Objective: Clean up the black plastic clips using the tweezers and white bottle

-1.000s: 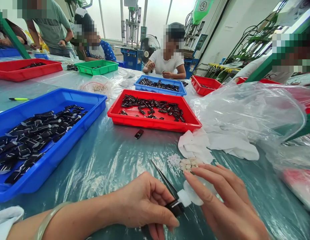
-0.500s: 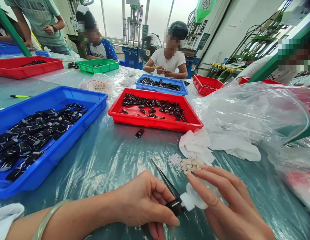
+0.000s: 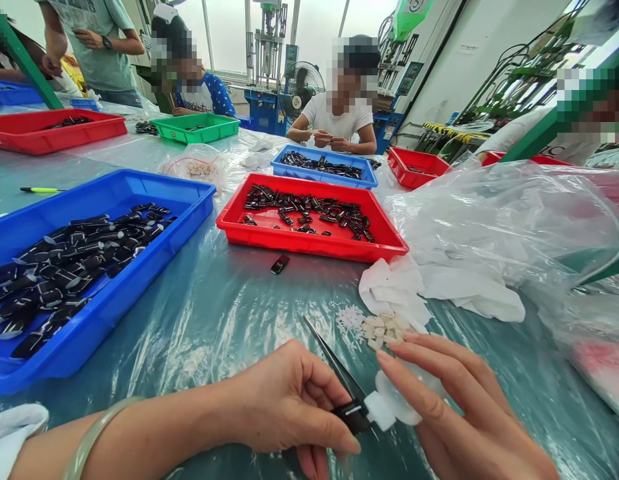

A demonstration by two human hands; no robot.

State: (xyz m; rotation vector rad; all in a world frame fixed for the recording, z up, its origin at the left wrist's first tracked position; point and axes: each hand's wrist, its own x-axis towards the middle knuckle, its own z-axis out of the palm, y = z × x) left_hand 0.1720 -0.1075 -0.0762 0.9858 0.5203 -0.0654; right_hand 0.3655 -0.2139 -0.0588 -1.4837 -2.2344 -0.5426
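My left hand (image 3: 294,407) pinches a small glossy black part (image 3: 353,417) between thumb and fingers. My right hand (image 3: 459,407) curls round a translucent squeeze bottle (image 3: 405,395); its white cap (image 3: 380,411) points at the black part. A thin needle-like tip shows just below the cap. Slim dark tweezers (image 3: 334,360) slant past my left fingers, tips pointing away from me; whether a hand grips them I cannot tell. Beyond the bottle lie small cream-coloured pieces (image 3: 382,330) and white shreds (image 3: 350,320).
A blue tray (image 3: 154,270) of black parts stands at left. Ahead is a red tray (image 3: 309,247), with one loose black part (image 3: 280,265) before it. White tissue (image 3: 392,287) and plastic sheeting (image 3: 509,213) lie right. Several people sit or stand beyond the table.
Both hands keep nearly the same pose, with the bottle still against the black part. The view has shifted slightly. The standing person at far left has moved their arms.
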